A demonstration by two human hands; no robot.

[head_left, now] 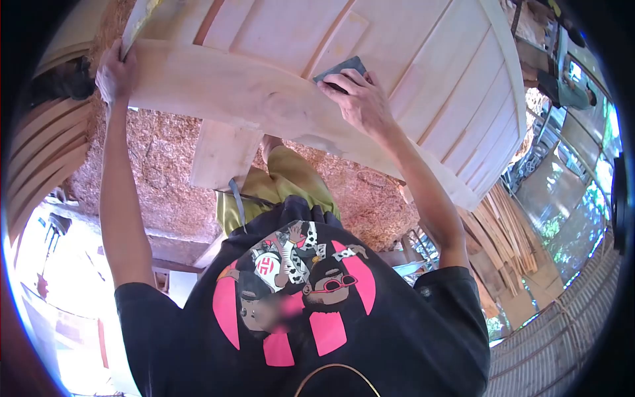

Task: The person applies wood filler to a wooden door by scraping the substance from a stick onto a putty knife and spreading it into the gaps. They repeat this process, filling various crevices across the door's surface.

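Note:
A large pale wooden panel [258,89] with a curved rail and several slats fills the top of the view. My right hand [362,102] is closed around a dark grey sanding block [344,67], which rests on the panel where the rail meets the slats. At the panel's left end, my left hand [117,74] grips the edge of the wood, its fingers partly hidden. A plain wooden board [226,153] stands below the rail, in front of my legs.
Wood shavings or sawdust [159,165] cover the ground beneath the panel. Curved wooden pieces [46,159] are stacked at the left. Long wooden strips [506,231] lie at the right. Another person [570,92] is at the upper right.

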